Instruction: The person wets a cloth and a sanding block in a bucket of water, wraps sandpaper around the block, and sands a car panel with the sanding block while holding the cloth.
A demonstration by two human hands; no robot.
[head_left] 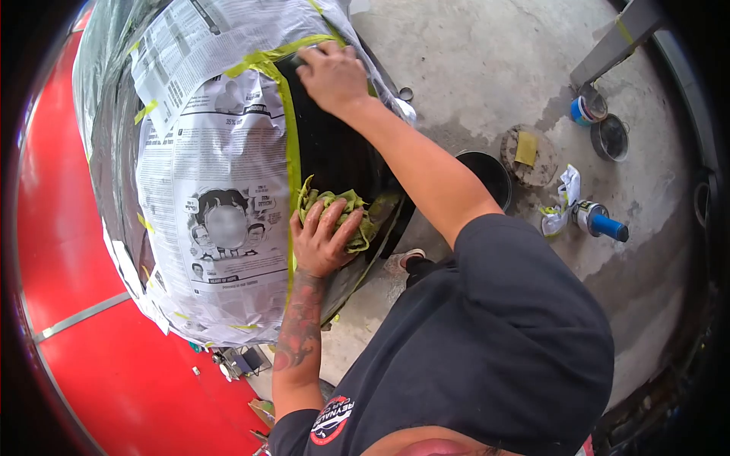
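My left hand (325, 234) is closed over a crumpled yellow-green cloth (359, 220), pressing it against the lower part of a dark car panel (323, 156). At the top of the same panel is my right hand (334, 78), its fingers bent and pressed down; a small greyish patch shows by the fingertips, but what lies under them is hidden. Yellow-green masking tape (290, 137) edges the panel. Beside it, printed newspaper sheets (171, 178) are taped over the car body. The panel looks smooth and dark, with a dull lower edge.
On the concrete floor (456, 68) stand a black bucket (487, 178), a round slab (536, 178) with a yellow pad (526, 148), and a can with a blue top (601, 220). Further right are a blue tub (584, 112) and a dark pail (610, 138). Red surfacing (114, 372) lies left.
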